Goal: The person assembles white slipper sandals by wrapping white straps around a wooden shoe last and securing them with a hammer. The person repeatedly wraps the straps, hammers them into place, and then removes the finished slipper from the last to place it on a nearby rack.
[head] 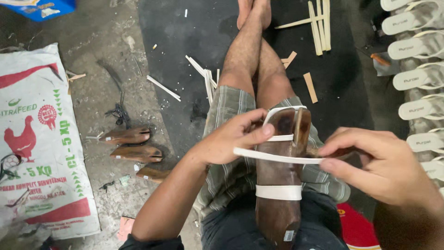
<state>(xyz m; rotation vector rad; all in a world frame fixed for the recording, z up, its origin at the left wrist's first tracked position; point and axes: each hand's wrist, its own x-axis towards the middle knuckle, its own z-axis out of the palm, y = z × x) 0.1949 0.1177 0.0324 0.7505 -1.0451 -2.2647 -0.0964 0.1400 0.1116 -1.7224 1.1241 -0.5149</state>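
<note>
Around us the concrete floor (99, 97) is the widest thing, with a dark mat (203, 32) spread under our outstretched legs. To our left lies a big white feed sack (41, 153) printed with a red hen and green lettering; a blue package (39, 8) shows at the top corner. On our right, a row of white sandals (418, 83) runs down the edge. Three brown wooden lasts (134, 150) lie on the floor by the sack, and pale strips (319, 25) are scattered over the mat.

On our lap rests the dark wooden last (280, 185), toe pointing away, white bands crossing it. Our left hand (233, 139) reaches in from the left, fingers pinching one end of a white strap (277, 157). Our right hand (379, 166) pinches the other end, thumb on top, stretching the strap across the last.
</note>
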